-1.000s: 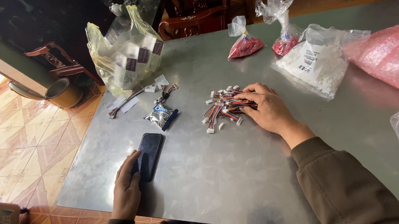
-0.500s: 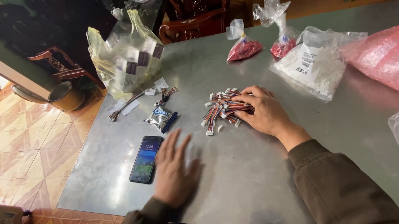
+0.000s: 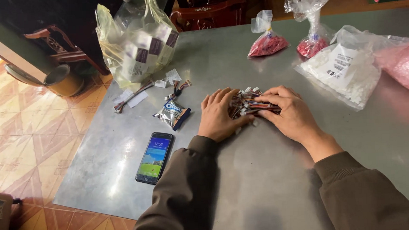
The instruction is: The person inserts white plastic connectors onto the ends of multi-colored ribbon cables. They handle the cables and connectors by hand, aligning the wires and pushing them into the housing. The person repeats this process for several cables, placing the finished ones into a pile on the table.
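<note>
A small heap of short wire harnesses (image 3: 247, 104) with white plugs lies in the middle of the grey metal table (image 3: 244, 182). My left hand (image 3: 219, 115) lies flat against the heap's left side, fingers together and touching the wires. My right hand (image 3: 291, 112) presses on the heap from the right, fingers curled over the wires. A phone (image 3: 154, 157) with a lit screen lies flat on the table to the left of my left arm.
A small snack wrapper (image 3: 172, 113) and loose wire pieces (image 3: 134, 95) lie left of the heap. A clear bag of labelled parts (image 3: 137, 44) stands at the back left. Two tied bags of red parts (image 3: 267, 44), a bag of white parts (image 3: 345, 74) and a pink bag (image 3: 404, 65) sit right.
My left hand let go of the phone at the table's near left, moved right across the table and now rests on the wire heap. The phone screen has lit up.
</note>
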